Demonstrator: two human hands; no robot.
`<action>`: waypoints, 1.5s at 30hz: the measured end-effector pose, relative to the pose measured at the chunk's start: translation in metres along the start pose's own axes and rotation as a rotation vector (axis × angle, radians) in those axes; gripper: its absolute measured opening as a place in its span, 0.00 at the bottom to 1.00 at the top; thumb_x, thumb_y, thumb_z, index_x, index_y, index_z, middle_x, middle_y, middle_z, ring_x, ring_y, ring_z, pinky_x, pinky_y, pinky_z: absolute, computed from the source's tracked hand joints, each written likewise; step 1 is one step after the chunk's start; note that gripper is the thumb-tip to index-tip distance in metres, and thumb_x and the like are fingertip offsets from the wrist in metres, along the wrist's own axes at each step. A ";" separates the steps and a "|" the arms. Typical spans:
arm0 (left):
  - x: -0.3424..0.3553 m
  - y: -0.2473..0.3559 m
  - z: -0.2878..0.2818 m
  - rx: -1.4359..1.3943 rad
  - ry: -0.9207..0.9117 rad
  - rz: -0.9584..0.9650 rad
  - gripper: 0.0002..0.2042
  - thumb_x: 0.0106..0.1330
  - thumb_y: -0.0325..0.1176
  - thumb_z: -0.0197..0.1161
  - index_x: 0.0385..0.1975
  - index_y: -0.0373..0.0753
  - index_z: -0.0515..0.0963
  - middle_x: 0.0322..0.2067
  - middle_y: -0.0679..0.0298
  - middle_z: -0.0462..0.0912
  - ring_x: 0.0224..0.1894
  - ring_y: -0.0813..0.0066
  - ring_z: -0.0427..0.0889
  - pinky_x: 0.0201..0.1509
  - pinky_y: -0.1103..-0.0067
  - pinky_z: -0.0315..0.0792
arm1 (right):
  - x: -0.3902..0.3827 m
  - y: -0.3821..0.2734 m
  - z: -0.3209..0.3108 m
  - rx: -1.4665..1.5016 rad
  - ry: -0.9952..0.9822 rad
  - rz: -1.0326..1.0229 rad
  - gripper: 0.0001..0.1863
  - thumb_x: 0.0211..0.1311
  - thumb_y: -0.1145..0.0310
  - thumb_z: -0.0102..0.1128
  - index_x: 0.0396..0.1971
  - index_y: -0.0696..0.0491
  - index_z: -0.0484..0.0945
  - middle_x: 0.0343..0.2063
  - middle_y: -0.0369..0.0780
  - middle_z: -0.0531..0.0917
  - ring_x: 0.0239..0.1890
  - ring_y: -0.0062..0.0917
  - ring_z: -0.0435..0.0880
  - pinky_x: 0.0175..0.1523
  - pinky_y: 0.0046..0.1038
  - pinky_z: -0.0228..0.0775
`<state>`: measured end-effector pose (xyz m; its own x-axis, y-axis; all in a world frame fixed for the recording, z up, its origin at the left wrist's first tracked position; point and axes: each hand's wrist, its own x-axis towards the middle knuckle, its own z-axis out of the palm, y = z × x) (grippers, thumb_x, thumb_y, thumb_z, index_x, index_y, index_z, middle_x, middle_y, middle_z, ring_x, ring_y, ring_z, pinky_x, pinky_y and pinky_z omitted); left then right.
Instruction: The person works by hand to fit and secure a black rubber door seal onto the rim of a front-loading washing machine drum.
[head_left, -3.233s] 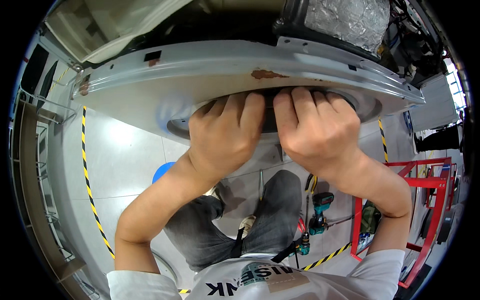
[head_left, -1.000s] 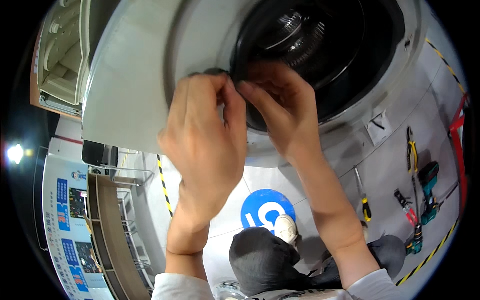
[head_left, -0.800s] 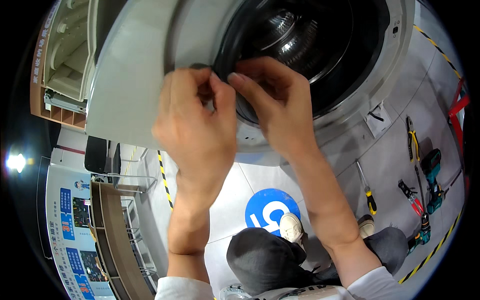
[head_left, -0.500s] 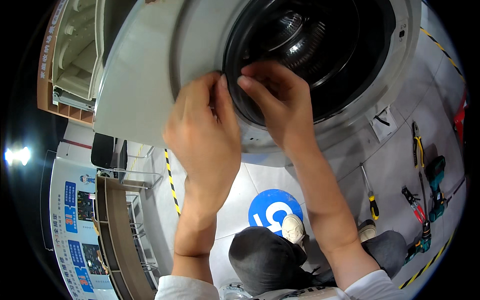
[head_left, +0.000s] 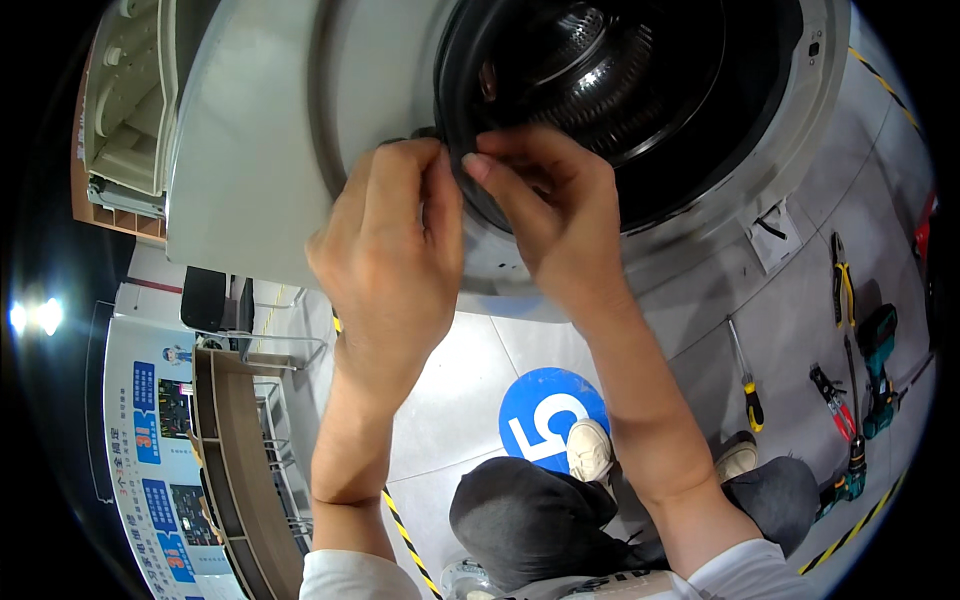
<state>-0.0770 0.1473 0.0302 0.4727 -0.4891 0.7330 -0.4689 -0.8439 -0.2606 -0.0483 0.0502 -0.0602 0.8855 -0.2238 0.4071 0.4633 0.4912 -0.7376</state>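
A washing machine's pale front panel (head_left: 240,160) has a round opening edged by a dark rubber gasket (head_left: 458,70), with a steel drum (head_left: 595,70) inside. My left hand (head_left: 385,260) is closed at the gasket's lower-left part, thumb and forefinger pinched on it. Just to its right, my right hand (head_left: 560,220) has curled fingers and thumb closed on the inner side of the same rubber. Both hands' fingertips are partly hidden.
Pliers (head_left: 840,280), a yellow-handled screwdriver (head_left: 748,390), red-handled cutters (head_left: 832,402) and cordless drills (head_left: 878,350) lie on the floor at right. A chair (head_left: 205,298), wooden shelves (head_left: 230,440) and hazard tape (head_left: 405,535) are at left. A blue floor sticker (head_left: 530,405) is below.
Earlier both hands gripped the panel's opening edge side-on; now the opening faces the view and both hands work at the gasket. Over the last half second the hands shifted slightly left.
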 end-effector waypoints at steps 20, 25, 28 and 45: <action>0.010 0.007 -0.006 -0.230 -0.134 -0.264 0.03 0.65 0.25 0.65 0.33 0.33 0.79 0.24 0.62 0.83 0.25 0.75 0.84 0.32 0.81 0.77 | -0.010 0.028 -0.038 -0.149 -0.213 0.082 0.19 0.55 0.67 0.75 0.42 0.63 0.82 0.35 0.46 0.87 0.37 0.29 0.88 0.44 0.27 0.78; 0.010 0.007 -0.007 -0.258 -0.118 -0.349 0.03 0.65 0.25 0.65 0.33 0.32 0.79 0.24 0.64 0.84 0.25 0.79 0.83 0.32 0.83 0.76 | 0.001 0.033 -0.037 -0.166 -0.312 0.040 0.15 0.57 0.67 0.74 0.37 0.63 0.82 0.32 0.43 0.86 0.33 0.29 0.86 0.41 0.27 0.76; 0.010 0.008 -0.006 -0.243 -0.115 -0.360 0.04 0.65 0.25 0.66 0.34 0.32 0.80 0.24 0.65 0.83 0.26 0.82 0.82 0.33 0.84 0.75 | 0.010 0.028 -0.041 -0.216 -0.427 0.106 0.13 0.58 0.67 0.73 0.34 0.62 0.83 0.29 0.40 0.86 0.32 0.24 0.84 0.40 0.25 0.75; 0.020 0.009 -0.023 -0.314 -0.238 -0.486 0.06 0.68 0.26 0.64 0.37 0.29 0.80 0.26 0.65 0.83 0.28 0.84 0.80 0.34 0.87 0.75 | 0.010 0.009 -0.021 -0.166 -0.249 -0.227 0.17 0.52 0.67 0.77 0.36 0.59 0.78 0.26 0.42 0.80 0.30 0.25 0.81 0.38 0.26 0.73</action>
<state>-0.0892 0.1352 0.0569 0.8237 -0.1315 0.5516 -0.3378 -0.8951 0.2910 -0.0344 0.0351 -0.0743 0.7335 -0.0901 0.6737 0.6642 0.3052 -0.6824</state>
